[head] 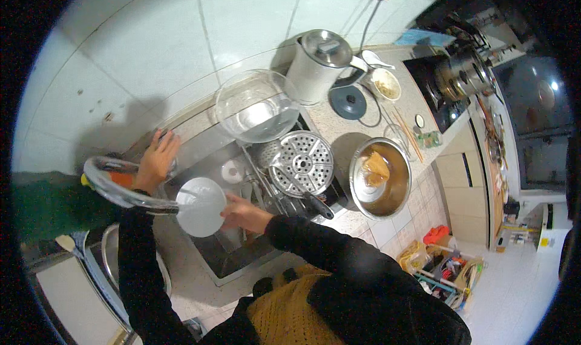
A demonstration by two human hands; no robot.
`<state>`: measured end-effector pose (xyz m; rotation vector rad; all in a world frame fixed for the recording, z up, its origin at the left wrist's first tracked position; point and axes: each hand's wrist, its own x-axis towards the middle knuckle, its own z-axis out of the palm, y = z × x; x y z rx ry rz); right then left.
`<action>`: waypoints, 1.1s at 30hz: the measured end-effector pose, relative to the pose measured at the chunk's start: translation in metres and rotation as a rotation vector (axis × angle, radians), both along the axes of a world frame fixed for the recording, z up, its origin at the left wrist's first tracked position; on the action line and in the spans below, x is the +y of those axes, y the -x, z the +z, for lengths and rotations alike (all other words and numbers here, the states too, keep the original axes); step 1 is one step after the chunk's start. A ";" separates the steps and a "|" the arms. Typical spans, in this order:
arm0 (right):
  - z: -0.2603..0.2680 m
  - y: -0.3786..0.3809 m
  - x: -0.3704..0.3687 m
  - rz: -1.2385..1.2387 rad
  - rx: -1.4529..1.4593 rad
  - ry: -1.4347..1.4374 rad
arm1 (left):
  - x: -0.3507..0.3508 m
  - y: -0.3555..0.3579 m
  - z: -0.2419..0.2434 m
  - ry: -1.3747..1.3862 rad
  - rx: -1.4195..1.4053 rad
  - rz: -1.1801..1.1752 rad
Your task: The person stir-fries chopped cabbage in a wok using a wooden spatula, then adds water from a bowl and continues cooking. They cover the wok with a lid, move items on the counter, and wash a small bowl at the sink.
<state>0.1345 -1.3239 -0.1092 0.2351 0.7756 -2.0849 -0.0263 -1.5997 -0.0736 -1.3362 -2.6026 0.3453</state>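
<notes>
My right hand grips the rim of a small white bowl, held under the spout of a curved chrome faucet above the sink. Blurred streaks that look like water cross the bowl. My left hand is by the faucet's base near the tiled wall, its fingers extended and slightly apart. Whether it touches the faucet handle is hidden. Inside the sink, a small white round item lies beyond the bowl. To the right, a perforated steel steamer plate rests on a rack, beside a black-handled utensil.
A clear basin stands behind the sink. Right of it are a white electric kettle, a dark lid, a food bowl and chopsticks. A steel basin holds a brownish cloth-like item near the counter's edge.
</notes>
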 end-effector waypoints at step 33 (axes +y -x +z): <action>0.108 -0.065 0.275 -0.173 0.131 0.166 | 0.265 -0.219 0.014 -1.808 -1.663 0.571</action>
